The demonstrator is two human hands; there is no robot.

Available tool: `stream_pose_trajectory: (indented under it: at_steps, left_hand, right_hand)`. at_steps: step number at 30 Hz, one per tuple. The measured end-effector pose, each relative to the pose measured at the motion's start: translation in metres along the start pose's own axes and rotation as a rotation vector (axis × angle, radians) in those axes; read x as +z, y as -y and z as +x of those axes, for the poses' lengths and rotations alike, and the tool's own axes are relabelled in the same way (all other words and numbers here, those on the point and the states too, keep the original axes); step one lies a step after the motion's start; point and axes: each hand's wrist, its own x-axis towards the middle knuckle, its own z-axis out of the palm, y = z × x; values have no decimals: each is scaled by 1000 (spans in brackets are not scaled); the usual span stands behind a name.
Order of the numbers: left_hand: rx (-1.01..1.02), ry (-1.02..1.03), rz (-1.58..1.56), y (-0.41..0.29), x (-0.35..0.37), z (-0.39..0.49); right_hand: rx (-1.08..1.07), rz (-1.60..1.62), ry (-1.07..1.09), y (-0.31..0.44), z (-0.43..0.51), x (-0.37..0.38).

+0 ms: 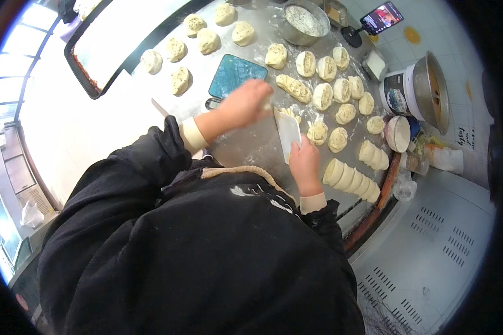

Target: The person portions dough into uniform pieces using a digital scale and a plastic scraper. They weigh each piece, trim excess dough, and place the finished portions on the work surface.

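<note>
My right hand [305,163] grips a white dough scraper [289,130], whose far end is beside a small piece of dough [292,113]. Just left of it, my left hand [247,102] is raised over the steel worktop [243,144] with curled fingers. Motion blurs this hand; something pale shows at its fingertips, perhaps dough. Beyond it lies a kitchen scale [237,73] with a teal top, its small display [213,103] near my wrist. A long cut piece of speckled dough [293,88] lies to the right, close to several rolled dough pieces [322,96].
Several rounded dough pieces [207,41] sit at the far left. Scored dough rolls [352,180] lie at the right edge. Behind stand a metal pot [304,35] of pale contents and a phone [381,19] on a stand. A tub [396,92] and a white bowl [398,134] line the right.
</note>
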Motion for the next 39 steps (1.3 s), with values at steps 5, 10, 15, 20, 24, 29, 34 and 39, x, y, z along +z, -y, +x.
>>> stream_pose_trajectory:
  at_steps: [5, 10, 15, 20, 24, 29, 34, 39]
  left_hand:
    - [-198, 262, 12, -47, 62, -31]
    - [-285, 270, 150, -50, 74, -59]
    - [-237, 208, 233, -49, 79, -62]
    - [-179, 215, 265, -47, 85, -61]
    - [-193, 233, 258, -42, 90, -64]
    - [-167, 161, 319, -40, 97, -66]
    - [-175, 204, 261, -41, 93, -64]
    - [-78, 268, 80, -34, 71, -62]
  right_hand:
    - [47, 107, -11, -9, -5, -1]
    - [16, 120, -93, 2, -13, -10]
    - [-37, 116, -101, 14, -16, -12]
    - [-39, 115, -56, 15, -9, -8]
    - [-72, 24, 16, 16, -5, -7]
    - [-98, -88, 65, 26, 9, 11]
    - [-58, -20, -44, 20, 39, 23]
    - [37, 464, -307, -10, 11, -11]
